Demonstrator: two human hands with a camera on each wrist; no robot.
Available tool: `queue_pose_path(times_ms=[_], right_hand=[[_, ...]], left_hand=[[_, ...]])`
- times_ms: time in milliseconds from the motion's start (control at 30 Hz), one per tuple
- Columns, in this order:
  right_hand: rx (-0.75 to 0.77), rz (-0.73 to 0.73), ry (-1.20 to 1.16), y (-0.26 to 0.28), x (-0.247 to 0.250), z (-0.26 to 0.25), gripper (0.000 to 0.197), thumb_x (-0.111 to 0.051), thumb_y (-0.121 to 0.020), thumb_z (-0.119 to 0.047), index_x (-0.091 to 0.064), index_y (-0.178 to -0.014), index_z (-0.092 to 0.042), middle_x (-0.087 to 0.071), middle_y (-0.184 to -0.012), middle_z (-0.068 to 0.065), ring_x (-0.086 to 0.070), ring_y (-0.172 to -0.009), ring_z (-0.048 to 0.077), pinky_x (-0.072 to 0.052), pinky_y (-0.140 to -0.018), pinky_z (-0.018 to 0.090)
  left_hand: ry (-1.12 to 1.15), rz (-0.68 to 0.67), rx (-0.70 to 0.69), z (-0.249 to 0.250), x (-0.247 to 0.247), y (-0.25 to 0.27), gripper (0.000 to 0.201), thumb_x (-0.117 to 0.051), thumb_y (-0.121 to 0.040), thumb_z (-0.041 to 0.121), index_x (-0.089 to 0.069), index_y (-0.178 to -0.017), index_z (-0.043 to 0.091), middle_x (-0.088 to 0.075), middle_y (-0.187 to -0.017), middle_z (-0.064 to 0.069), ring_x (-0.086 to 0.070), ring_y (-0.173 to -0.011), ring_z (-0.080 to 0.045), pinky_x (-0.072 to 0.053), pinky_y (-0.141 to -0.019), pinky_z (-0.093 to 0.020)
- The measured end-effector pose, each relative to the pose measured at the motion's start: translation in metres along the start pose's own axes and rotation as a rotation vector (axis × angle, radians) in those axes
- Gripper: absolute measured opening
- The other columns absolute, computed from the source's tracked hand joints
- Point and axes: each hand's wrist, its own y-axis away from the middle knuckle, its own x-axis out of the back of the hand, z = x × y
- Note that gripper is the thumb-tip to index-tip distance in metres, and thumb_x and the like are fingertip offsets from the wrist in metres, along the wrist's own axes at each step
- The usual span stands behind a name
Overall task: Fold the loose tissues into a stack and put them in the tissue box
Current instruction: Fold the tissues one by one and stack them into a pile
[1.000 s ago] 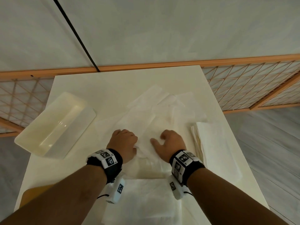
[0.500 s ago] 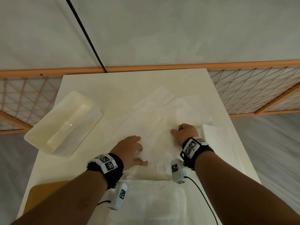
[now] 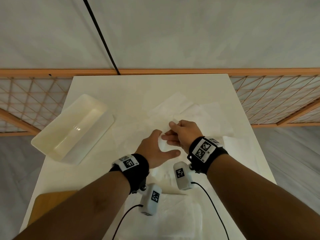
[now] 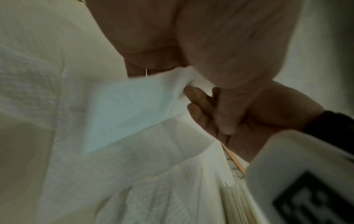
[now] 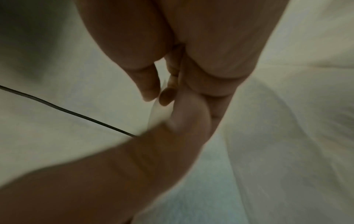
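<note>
Tissue v. light, limp, tears easy: right hand pinches its corner, left hand grip open/flat; best held by edges w/ both.

The right wrist picture is blurry, so the tissue between the fingers is hard to see. The right hand hides the tissue's corner.

tissue box left of tissues
</note>
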Motion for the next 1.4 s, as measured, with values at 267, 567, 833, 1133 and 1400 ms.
queue_pose_path(times_ms=[267,567,833,1133,1400], right_hand=[[-0.094,-0.001,0.227,-0.012,0.02,0.027,0.031,-0.08,-0.087,-0.033,-0.062,-0.101,-0.011,-0.075,-0.099,0.01,-0.077,-0.086,0.024,-0.064,-0.078,0.044],[-0.155,-0.208,-0.125,-0.001,0.014,0.039,0.084,-0.086,-0.068,-0.051,-0.058,-0.135,-0.009,-0.074,-0.117,0.01,-0.073,-0.104,0.03,-0.059,-0.093,0.048],[-0.136,-0.356,-0.298,0.021,0.014,0.029,0.06,-0.074,-0.078,-0.031,-0.065,-0.13,-0.002,-0.068,-0.121,0.019,-0.065,-0.109,0.04,-0.059,-0.086,0.05],[0.024,-0.27,-0.236,0.03,0.014,0.028,0.057,-0.044,-0.075,0.027,-0.065,-0.123,0.004,-0.071,-0.115,0.029,-0.069,-0.106,0.047,-0.055,-0.094,0.06],[-0.055,-0.064,-0.129,0.036,0.023,0.031,0.024,-0.067,-0.091,0.003,-0.066,-0.114,-0.002,-0.075,-0.092,0.015,-0.073,-0.075,0.029,-0.062,-0.071,0.046]], left_hand=[[0.046,0.21,0.169,-0.037,0.02,-0.033,0.029,-0.063,-0.096,0.024,-0.053,-0.076,0.006,-0.057,-0.074,-0.008,-0.055,-0.069,-0.028,-0.041,-0.062,-0.032],[0.691,-0.166,-0.043,0.003,0.035,-0.013,0.024,-0.052,-0.105,0.008,-0.066,-0.125,0.006,-0.074,-0.118,-0.013,-0.072,-0.107,-0.028,-0.059,-0.093,-0.042],[0.385,0.279,0.007,-0.011,0.026,-0.015,0.021,-0.071,-0.094,0.029,-0.066,-0.082,0.013,-0.065,-0.074,-0.004,-0.058,-0.069,-0.016,-0.053,-0.069,-0.035],[1.035,0.03,0.272,-0.008,0.01,0.009,0.026,-0.072,-0.089,0.002,-0.062,-0.113,-0.001,-0.075,-0.109,-0.018,-0.075,-0.092,-0.032,-0.061,-0.078,-0.045],[0.799,0.053,0.176,-0.012,0.021,0.02,0.035,-0.071,-0.083,-0.013,-0.071,-0.115,0.003,-0.077,-0.107,-0.014,-0.071,-0.105,-0.038,-0.058,-0.092,-0.049]])
